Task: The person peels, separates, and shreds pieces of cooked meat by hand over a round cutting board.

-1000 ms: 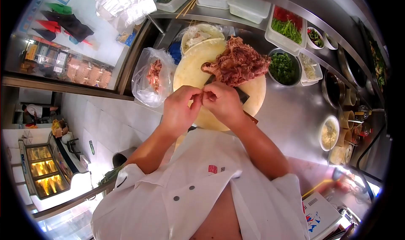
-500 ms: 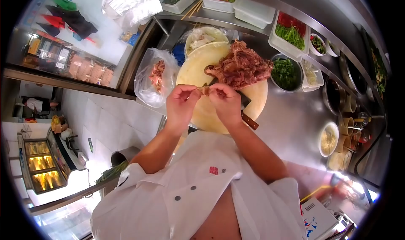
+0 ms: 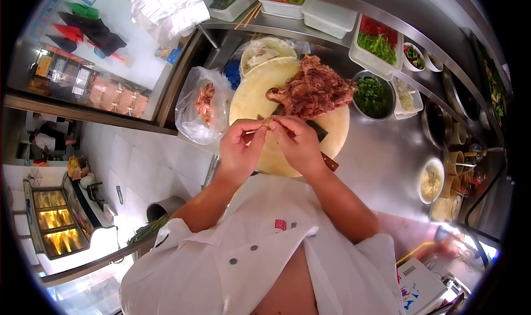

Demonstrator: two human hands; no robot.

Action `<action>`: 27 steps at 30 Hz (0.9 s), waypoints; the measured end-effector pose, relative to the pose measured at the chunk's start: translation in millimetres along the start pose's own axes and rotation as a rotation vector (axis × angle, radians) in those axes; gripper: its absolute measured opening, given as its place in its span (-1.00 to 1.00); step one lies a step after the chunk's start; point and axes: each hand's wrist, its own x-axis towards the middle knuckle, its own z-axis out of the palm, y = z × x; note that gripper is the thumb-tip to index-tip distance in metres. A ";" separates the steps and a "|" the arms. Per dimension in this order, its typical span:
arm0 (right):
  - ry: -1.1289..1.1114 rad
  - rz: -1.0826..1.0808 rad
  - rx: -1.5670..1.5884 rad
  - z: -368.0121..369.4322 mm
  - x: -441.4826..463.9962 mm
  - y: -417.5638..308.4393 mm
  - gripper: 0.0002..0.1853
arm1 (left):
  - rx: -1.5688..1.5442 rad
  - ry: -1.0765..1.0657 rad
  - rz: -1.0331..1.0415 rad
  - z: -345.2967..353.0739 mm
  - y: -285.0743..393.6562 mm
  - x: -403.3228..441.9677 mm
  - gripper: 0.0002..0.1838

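Over the near part of a round cutting board [image 3: 254,93], my left hand [image 3: 241,143] and my right hand [image 3: 296,140] meet with fingertips pinched together. Between them is a small pale brown piece [image 3: 266,121], perhaps a scrap of meat, too small to name surely. A large heap of cooked meat [image 3: 315,88] lies on the board just beyond my right hand. Partly under that hand rests a cleaver, its dark blade [image 3: 316,130] and wooden handle [image 3: 330,161] showing on the right. Left of the board sits a clear plastic bag [image 3: 188,104] with reddish meat or bones [image 3: 205,102] inside.
A steel bowl of chopped greens [image 3: 374,95] stands right of the board. Tubs of cut vegetables [image 3: 379,49] line the shelf above. At the far right is a white bowl [image 3: 431,180] beside several containers. A lined bowl [image 3: 268,53] sits behind the board.
My hands have drawn closer together, the right one shifting slightly left and down. The small piece between the fingertips shows less. The meat and cleaver stay in place.
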 end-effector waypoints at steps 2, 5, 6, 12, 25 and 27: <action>0.008 -0.008 0.003 -0.3 0.8 7.6 -0.79 | -0.018 -0.016 -0.001 0.6 0.4 -0.5 -0.85; 0.010 -0.024 -0.059 -1.5 4.3 8.0 -0.82 | -0.042 -0.027 -0.004 1.2 -0.4 0.4 -0.85; 0.009 -0.028 -0.089 -2.1 4.8 7.3 -0.83 | -0.045 -0.026 -0.011 1.7 -1.0 0.1 -0.85; -0.020 -0.126 -0.339 -4.6 7.2 3.6 -0.90 | -0.045 -0.062 -0.074 -0.7 -8.2 0.4 -0.81; 0.084 -0.125 -0.183 3.4 3.0 21.2 -0.89 | -0.276 -0.165 -0.512 3.9 13.2 22.6 -0.74; 0.064 -0.057 -0.140 0.2 3.8 21.2 -0.88 | -0.211 -0.174 -0.455 1.5 9.7 22.2 -0.75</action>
